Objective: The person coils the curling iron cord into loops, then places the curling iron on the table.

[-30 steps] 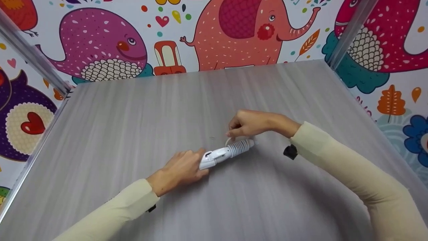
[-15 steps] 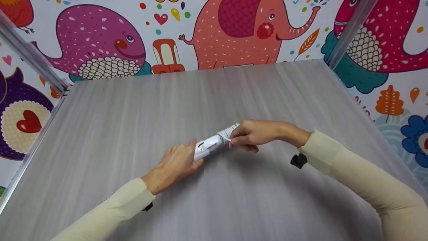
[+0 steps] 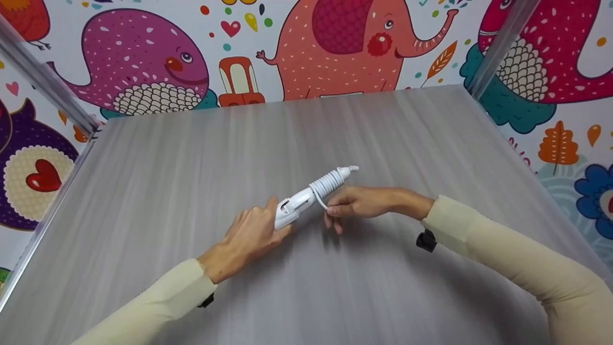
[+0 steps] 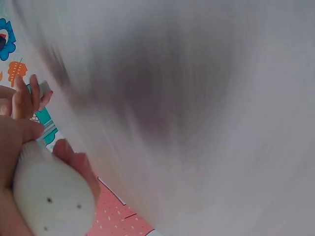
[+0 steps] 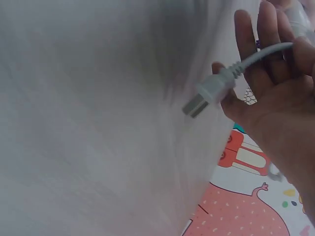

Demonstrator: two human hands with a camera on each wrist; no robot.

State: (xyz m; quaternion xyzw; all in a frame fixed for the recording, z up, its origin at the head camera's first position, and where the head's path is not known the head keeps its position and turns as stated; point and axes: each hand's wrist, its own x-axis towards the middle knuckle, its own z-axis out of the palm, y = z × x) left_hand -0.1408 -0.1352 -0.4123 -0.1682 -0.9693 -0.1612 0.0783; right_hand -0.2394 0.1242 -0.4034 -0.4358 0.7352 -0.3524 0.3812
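My left hand grips a slim white handheld electrical appliance by its lower end. Its tip points up and to the right over the table. White cord is wound in several coils round the upper part of the body. With thumb and forefinger, my right hand pinches the loose end of that cord, its other fingers extended. In the right wrist view, a two-pin plug dangles from this end beside the palm. The left wrist view shows the rounded white butt of the appliance, marked with small dark holes.
Both hands work above a grey wood-grain table. Behind it stands a wall panel with a cartoon elephant; metal posts rise at the back corners.
My right hand has carried the cord from behind the appliance over to its near side, passing across the coils. The appliance has tilted so its tip points farther up.
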